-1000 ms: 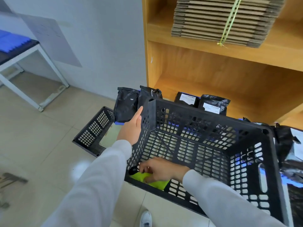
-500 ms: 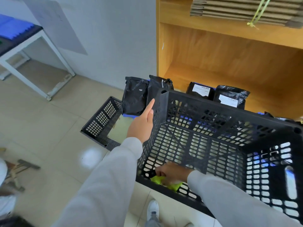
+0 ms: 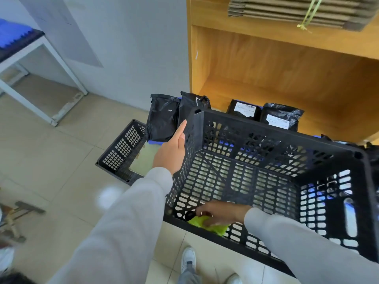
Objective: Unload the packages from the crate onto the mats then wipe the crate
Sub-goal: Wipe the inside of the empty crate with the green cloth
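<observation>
I hold the empty black crate (image 3: 256, 128) tilted above the floor. My left hand (image 3: 171, 152) lies flat against the outside of its left wall, fingers straight. Inside, my right hand (image 3: 222, 213) grips a yellow-green cloth (image 3: 213, 227) and presses it against the near wall by the left corner. Several black packages (image 3: 162, 117) stand beyond the crate on blue mats (image 3: 155, 142), two of them with white labels (image 3: 280, 119) in front of the wooden shelf.
A second black crate (image 3: 121, 152) sits on the tiled floor to the left. A wooden shelf unit (image 3: 266, 64) with bundled flat cardboard (image 3: 297, 11) rises behind. A white table frame (image 3: 41, 78) stands far left. My shoes (image 3: 188, 261) are below the crate.
My right hand has slid the cloth a little to the right along the crate's near wall. My left hand keeps its place on the left wall. The view has shifted left and down.
</observation>
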Demonstrator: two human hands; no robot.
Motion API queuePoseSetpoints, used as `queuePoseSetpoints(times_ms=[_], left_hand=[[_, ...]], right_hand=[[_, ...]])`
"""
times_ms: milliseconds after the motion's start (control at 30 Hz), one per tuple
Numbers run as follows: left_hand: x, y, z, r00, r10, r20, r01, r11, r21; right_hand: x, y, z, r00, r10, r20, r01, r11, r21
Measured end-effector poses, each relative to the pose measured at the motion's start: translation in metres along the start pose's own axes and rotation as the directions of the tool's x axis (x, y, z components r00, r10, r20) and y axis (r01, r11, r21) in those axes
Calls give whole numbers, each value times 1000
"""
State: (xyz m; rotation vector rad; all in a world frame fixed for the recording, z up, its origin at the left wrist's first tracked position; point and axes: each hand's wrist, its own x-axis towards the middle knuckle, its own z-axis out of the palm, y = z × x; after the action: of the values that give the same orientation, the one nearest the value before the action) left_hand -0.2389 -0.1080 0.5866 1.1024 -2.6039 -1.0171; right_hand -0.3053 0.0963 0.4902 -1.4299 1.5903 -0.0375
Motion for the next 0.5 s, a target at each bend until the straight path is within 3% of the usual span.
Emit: queuePoseSetpoints(times_ms=[500], left_hand=[[-8, 14, -6, 999, -39, -32, 44, 977, 209]], right_hand=[[-122, -41, -27, 947, -43, -318, 102, 980, 173]])
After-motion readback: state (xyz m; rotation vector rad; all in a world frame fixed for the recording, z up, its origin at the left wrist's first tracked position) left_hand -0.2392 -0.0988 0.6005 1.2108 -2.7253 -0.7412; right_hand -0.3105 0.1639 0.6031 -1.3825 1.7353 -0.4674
